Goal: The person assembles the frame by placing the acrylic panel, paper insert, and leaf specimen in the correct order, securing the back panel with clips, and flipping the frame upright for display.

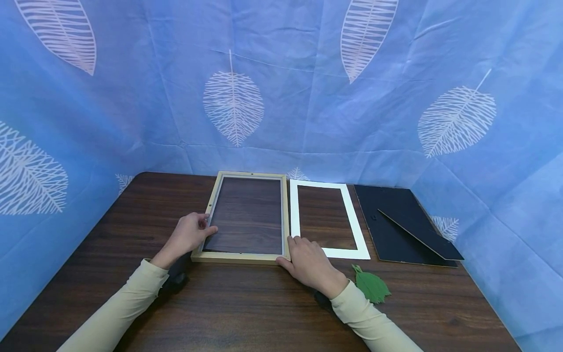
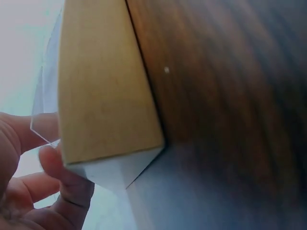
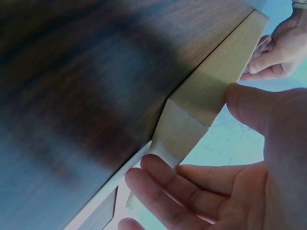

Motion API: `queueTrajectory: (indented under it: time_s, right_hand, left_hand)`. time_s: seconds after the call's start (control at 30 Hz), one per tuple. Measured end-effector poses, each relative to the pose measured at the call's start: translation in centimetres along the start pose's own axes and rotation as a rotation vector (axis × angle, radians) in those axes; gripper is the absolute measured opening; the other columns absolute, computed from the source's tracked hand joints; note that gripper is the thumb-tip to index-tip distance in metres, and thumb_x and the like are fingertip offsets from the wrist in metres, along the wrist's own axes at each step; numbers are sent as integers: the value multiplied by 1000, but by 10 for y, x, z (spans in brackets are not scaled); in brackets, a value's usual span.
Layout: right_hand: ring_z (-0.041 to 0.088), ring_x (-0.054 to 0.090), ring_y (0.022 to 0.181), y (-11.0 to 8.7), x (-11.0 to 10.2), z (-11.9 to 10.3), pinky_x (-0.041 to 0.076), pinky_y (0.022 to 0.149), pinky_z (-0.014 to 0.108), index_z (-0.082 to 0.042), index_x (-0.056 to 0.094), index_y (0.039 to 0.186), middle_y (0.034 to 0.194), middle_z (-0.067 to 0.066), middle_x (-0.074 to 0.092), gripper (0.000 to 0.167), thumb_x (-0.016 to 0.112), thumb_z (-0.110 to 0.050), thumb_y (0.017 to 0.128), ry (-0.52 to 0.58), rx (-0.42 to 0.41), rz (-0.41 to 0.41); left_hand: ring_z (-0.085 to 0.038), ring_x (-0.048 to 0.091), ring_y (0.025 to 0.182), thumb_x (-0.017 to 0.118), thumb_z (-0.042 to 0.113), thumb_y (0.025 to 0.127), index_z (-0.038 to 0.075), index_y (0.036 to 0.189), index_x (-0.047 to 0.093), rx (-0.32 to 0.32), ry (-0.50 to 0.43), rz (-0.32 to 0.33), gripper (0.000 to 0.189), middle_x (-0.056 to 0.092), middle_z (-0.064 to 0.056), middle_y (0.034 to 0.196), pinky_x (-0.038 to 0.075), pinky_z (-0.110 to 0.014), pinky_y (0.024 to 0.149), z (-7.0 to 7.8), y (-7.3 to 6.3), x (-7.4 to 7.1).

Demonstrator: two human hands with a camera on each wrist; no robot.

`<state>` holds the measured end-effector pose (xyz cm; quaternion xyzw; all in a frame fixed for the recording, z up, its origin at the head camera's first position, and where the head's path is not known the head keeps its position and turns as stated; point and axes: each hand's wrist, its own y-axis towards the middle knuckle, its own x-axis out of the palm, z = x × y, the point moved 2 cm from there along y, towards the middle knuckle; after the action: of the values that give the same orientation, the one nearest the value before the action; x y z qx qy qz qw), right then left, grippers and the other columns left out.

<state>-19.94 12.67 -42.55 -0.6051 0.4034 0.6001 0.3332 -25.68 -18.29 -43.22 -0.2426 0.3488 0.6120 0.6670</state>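
A pale wooden picture frame (image 1: 287, 215) lies on the table. My left hand (image 1: 189, 233) is over its left side, thumb and fingers pinching a clear sheet (image 2: 41, 125) whose corner sticks up past the wood in the left wrist view. The rest of that sheet blends with the frame's opening. My right hand (image 1: 310, 261) holds the near right corner of the frame, thumb against the front edge and fingers along the right side. A white mat (image 1: 358, 234) with a cut-out window lies just right of the frame, close to the right fingers.
Farther right lies a black backing board (image 1: 374, 234), its hinged stand flap (image 1: 426, 239) partly raised. A green leaf (image 1: 373, 286) is on the dark wooden table (image 1: 246, 308), near the right forearm. Behind the table hangs a blue leaf-print cloth (image 1: 290, 98).
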Motion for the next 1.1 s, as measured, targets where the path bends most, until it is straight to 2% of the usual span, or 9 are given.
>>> queueTrajectory:
  time_s: [0.13, 0.2, 0.37, 0.57, 0.8, 0.97, 1.1]
  right_hand:
    - [34, 69, 101, 0, 1, 1, 55, 82, 50, 9, 61, 131, 111, 22, 69, 63, 61, -47, 101, 4, 8, -9]
    - [34, 68, 101, 0, 1, 1, 55, 83, 50, 9, 60, 131, 112, 22, 69, 64, 60, -47, 102, 5, 11, -11]
    - [34, 68, 101, 1, 1, 1, 55, 83, 50, 9, 61, 132, 112, 22, 69, 64, 60, -47, 102, 6, 11, -14]
    - [33, 69, 101, 1, 2, 2, 55, 83, 50, 8, 61, 131, 112, 21, 70, 63, 60, -47, 101, 5, 11, -15]
    - [33, 68, 102, 1, 2, 2, 55, 84, 50, 8, 60, 133, 114, 21, 69, 63, 60, -47, 101, 0, 13, -18]
    - [33, 68, 102, 0, -1, 1, 55, 82, 50, 7, 60, 133, 113, 21, 69, 64, 60, -48, 101, 1, 11, -28]
    - [34, 68, 105, 1, -5, 5, 56, 84, 50, 6, 60, 134, 116, 21, 68, 64, 61, -48, 101, 44, 24, -48]
  left_hand:
    - [-18, 41, 59, 70, 18, 98, -15, 130, 61, 18, 19, 8, 47, 62, -22, 104, 35, -30, 53, 1, -2, -1]
    - [-19, 46, 60, 70, 17, 98, -15, 131, 60, 30, 25, 12, 48, 63, -24, 107, 38, -31, 53, 2, -2, -1]
    - [-23, 59, 78, 71, 10, 95, -11, 125, 65, 69, 97, 17, 37, 66, -26, 110, 50, -37, 64, 7, -6, -3]
    - [-18, 53, 63, 72, 3, 92, -10, 120, 68, 83, 152, 6, 31, 64, -29, 115, 46, -34, 56, 15, -11, -2]
    - [-26, 65, 82, 76, 5, 91, -10, 116, 70, 102, 191, 33, 29, 64, -29, 117, 56, -43, 69, 13, -10, -1]
    - [-21, 61, 76, 75, 8, 92, -9, 120, 69, 92, 190, 28, 33, 65, -27, 117, 53, -39, 65, 7, -6, -1]
    - [-20, 57, 70, 73, 8, 93, -10, 131, 59, 78, 172, 46, 45, 66, -26, 111, 48, -38, 62, 3, -3, -4]
